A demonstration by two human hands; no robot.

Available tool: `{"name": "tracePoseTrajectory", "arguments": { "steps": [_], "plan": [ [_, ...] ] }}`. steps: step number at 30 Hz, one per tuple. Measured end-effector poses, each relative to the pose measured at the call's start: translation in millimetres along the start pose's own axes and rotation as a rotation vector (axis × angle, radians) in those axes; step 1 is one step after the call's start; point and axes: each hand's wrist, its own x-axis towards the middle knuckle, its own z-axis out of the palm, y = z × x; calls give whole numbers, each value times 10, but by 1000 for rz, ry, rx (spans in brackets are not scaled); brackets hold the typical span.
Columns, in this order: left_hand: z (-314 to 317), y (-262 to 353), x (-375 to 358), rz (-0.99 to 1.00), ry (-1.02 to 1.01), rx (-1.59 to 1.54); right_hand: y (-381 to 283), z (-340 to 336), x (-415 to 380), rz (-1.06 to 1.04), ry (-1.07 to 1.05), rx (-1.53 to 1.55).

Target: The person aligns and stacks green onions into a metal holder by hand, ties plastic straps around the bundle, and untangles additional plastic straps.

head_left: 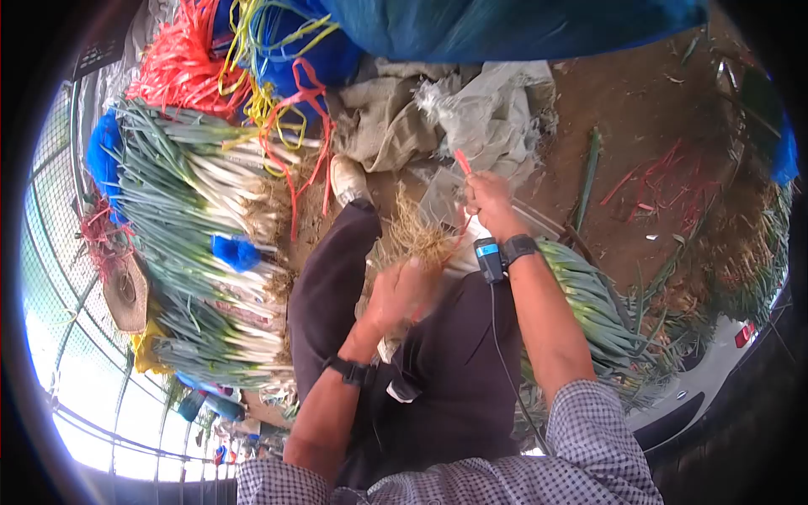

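Observation:
A bundle of green onions lies across my lap area, its pale roots toward the middle and its green leaves out to the right. My right hand is closed on a red plastic strip, whose end sticks up above the fingers. More of the strip runs down past the roots. Beside the root end, my left hand is blurred, with its fingers curled in. A bit of red shows near its lower edge, but what it grips is hidden.
Many green onions are heaped on the left. Above them hang red strips and yellow strips. A blue sheet and crumpled sacks lie ahead. Red scraps and loose leaves litter the ground at right.

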Motion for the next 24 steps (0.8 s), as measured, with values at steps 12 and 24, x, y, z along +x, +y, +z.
{"name": "tracePoseTrajectory", "arguments": {
  "steps": [12,24],
  "plan": [
    [-27,-395,337,165,-109,375,397,-64,-26,-358,348,-376],
    [-36,-493,483,221,-102,306,357,330,-107,-468,476,-492]
  ]
}}
